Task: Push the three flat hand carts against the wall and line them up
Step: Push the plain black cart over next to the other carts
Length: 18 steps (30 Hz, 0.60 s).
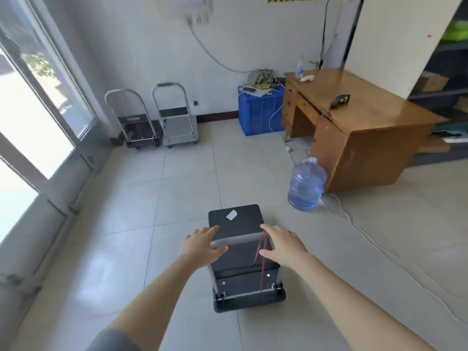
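Carts: three in all, two parked at the far wall, one out on the tiled floor.
Dark cart (141, 131): leftmost, by the window, handle upright.
Grey cart (179, 125): just beside it, handle upright.
Black cart (241, 252): mid-floor, well apart from the other two, red cord on its handle (236, 239).
Left hand (202, 245): fingers spread, loosely around the handle's left end; contact seems light, hard to tell.
Right hand (283, 245): fingers spread, over the right end, not closed.
Water jug (306, 186): one, beside the wooden desk (354, 117).
Blue crate (260, 110): one, left of the desk.
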Tool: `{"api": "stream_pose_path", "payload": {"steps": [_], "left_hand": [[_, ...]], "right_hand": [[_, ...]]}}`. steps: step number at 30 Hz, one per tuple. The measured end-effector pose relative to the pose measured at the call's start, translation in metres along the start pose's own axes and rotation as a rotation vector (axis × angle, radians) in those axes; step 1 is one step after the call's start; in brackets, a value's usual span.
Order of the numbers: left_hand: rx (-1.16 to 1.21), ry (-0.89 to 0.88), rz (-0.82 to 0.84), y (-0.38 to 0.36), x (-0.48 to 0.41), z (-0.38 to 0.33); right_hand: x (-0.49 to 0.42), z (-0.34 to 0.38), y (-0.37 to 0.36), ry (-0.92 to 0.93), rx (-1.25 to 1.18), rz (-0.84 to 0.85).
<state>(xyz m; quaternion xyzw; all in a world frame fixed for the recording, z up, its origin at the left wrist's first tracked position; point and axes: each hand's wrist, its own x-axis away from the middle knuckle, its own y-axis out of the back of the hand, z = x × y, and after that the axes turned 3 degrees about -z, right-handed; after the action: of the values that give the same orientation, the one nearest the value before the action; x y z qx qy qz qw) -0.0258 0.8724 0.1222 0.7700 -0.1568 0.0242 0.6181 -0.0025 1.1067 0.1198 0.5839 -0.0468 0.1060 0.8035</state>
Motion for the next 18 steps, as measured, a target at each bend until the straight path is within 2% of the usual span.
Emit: {"api": "stream_pose_path", "payload": {"steps": [10, 18], "left_hand": [[0.042, -0.026, 0.065, -0.032, -0.059, 0.000], [0.002, -0.003, 0.141, -0.063, -0.102, 0.001]], "right_hand": [[-0.067, -0.029, -0.010, -0.032, 0.084, 0.072], [-0.114, -0.039, -0.045, 0.033, 0.152, 0.184]]}}
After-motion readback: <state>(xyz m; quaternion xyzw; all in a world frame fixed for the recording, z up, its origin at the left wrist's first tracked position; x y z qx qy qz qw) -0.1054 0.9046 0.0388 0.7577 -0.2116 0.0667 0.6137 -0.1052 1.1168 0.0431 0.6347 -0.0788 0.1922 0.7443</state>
